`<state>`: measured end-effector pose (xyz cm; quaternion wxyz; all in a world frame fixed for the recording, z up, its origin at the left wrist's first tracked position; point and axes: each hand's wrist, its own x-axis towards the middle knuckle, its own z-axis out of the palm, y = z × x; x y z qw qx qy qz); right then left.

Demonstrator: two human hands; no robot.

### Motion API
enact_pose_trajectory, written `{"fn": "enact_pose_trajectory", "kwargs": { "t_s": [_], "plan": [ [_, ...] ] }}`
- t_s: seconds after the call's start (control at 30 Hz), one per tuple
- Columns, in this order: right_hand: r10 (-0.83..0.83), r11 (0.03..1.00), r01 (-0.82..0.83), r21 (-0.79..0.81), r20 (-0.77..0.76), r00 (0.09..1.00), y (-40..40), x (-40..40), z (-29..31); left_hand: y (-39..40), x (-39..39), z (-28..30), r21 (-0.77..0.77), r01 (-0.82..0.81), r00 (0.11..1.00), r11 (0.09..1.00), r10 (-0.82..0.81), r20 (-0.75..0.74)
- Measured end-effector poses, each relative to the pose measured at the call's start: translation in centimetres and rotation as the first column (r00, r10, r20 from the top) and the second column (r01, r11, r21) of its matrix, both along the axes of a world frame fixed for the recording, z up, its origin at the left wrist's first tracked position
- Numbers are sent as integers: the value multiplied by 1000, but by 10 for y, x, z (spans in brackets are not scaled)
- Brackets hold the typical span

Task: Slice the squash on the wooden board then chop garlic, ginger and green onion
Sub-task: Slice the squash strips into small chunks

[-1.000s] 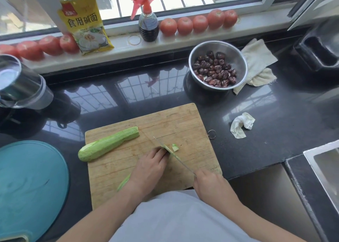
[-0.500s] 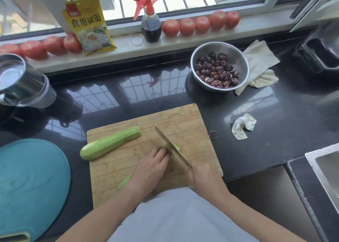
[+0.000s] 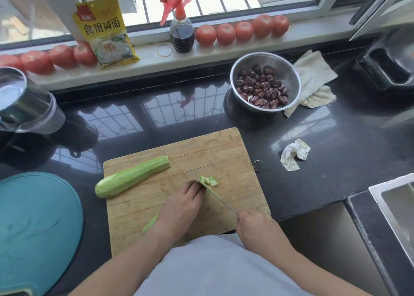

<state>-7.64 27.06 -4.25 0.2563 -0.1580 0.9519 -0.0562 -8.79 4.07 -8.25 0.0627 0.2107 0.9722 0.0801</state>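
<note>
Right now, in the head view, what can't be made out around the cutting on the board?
- Squash piece being cut: mostly hidden under the left hand; only its ends show.
- Knife handle: hidden inside the right hand.
- Slices: too small and bunched to count.
- Near edge of the wooden board: hidden by the person's grey shirt.
- Garlic, ginger, green onion: none in view.
</note>
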Motion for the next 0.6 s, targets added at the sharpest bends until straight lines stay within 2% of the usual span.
{"fn": "enact_pose_trajectory", "kwargs": {
  "t_s": [0.2, 0.4, 0.6],
  "plan": [
    [-5, 1000, 4, 25, 44, 999, -23, -17, -13, 1, -1, 4, 14, -11, 1000, 1000, 11, 28],
    [-149, 972, 160, -170, 78, 986, -21, -20, 0, -1, 4, 6, 33, -9, 1000, 999, 9, 25],
    [-73, 992, 80, -95, 73, 995, -3, -3, 12, -1, 4, 1, -20, 23, 999, 1000, -23, 22]
  ]
}}
